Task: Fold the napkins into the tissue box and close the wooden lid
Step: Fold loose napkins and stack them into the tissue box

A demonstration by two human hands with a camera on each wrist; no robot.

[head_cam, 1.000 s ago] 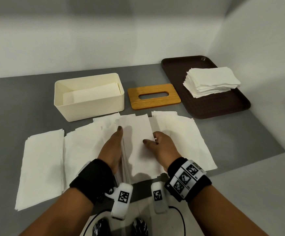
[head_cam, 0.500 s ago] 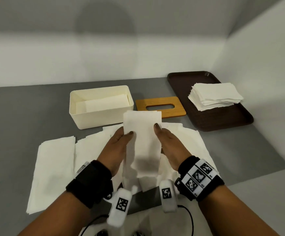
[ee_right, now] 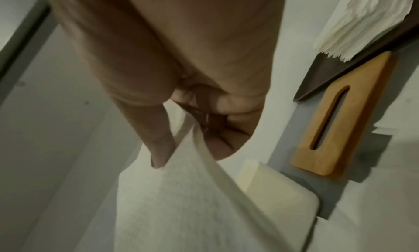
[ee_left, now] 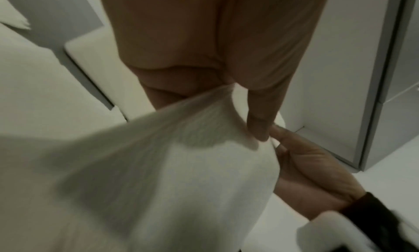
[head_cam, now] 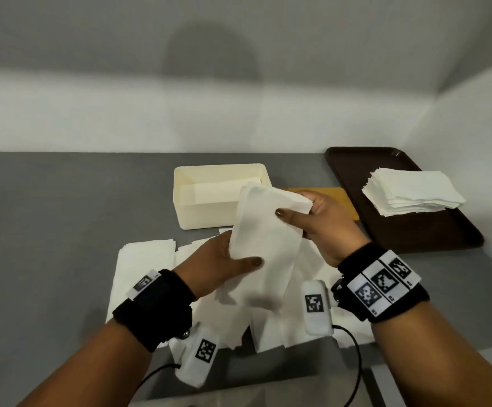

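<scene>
Both hands hold a folded white napkin stack [head_cam: 264, 239] in the air, just in front of the open cream tissue box [head_cam: 209, 214]. My left hand [head_cam: 230, 257] pinches its near left edge, thumb on top. At the far right corner my right hand [head_cam: 300, 211] grips it between thumb and fingers. The same napkin stack [ee_left: 181, 175] fills the left wrist view, and hangs as napkin stack [ee_right: 186, 193] under my right thumb. A folded napkin lies inside the box. The wooden lid [head_cam: 335, 195] with a slot lies flat right of the box, partly hidden by my right hand; lid [ee_right: 340, 128] shows whole.
Several unfolded napkins [head_cam: 148, 259] are spread over the grey table [head_cam: 63, 230] under my hands. A dark brown tray [head_cam: 432, 230] at the right carries a stack of napkins [head_cam: 412, 195]. White walls close in behind and on the right.
The folded stack went from lying on the table to being lifted, and now tilts up and forward towards the box. The head view has swung left and up.
</scene>
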